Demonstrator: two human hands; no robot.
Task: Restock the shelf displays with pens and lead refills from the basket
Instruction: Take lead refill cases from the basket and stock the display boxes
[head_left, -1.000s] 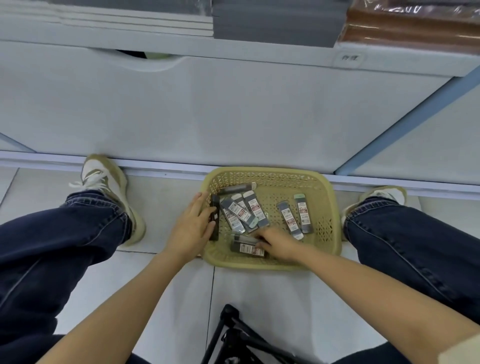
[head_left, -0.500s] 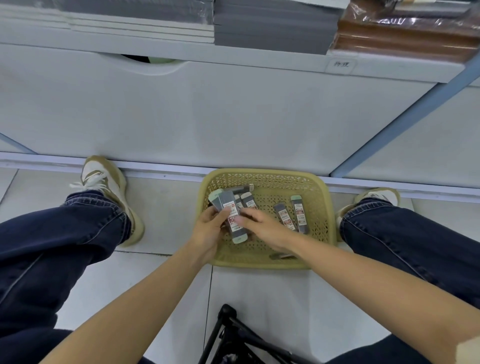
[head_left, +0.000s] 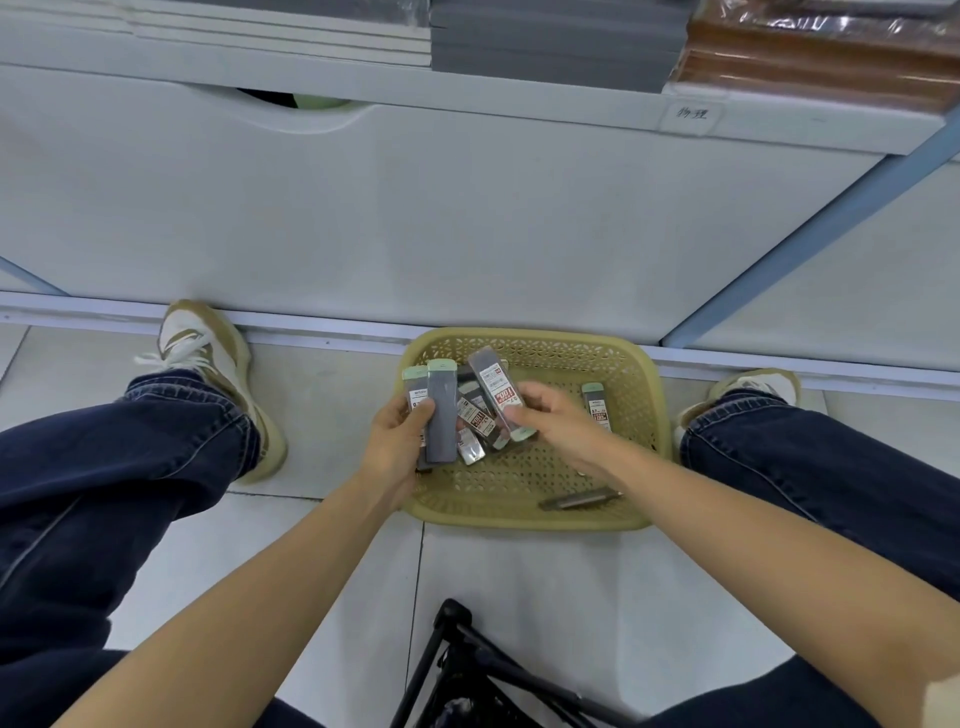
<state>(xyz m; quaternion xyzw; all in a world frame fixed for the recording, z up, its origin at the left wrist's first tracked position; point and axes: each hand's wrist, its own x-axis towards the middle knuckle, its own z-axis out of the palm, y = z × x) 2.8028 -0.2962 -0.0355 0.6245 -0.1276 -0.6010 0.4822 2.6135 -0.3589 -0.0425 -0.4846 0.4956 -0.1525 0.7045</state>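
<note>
Lead refills held in both your hands above the basket (head_left: 641, 379).
The lead refill pack (head_left: 497, 388) pinched in your right hand (head_left: 561, 423) slanted up and left, its long axis leaning toward the upright stack (head_left: 440, 415) your left hand (head_left: 395, 452) gripped just beside it. Two loose packs (head_left: 596, 408) lay in the basket's right half, nearer your right hand.

We hold a fan of flat grey lead refill packs (head_left: 441, 415) with pale green caps in our left hand (head_left: 397, 447) and pinch one tilted labelled pack (head_left: 497, 395) in our right hand (head_left: 556, 426), above a yellow lattice basket (head_left: 524, 335) where a spare pack (head_left: 596, 408) lies by the right side.
</note>
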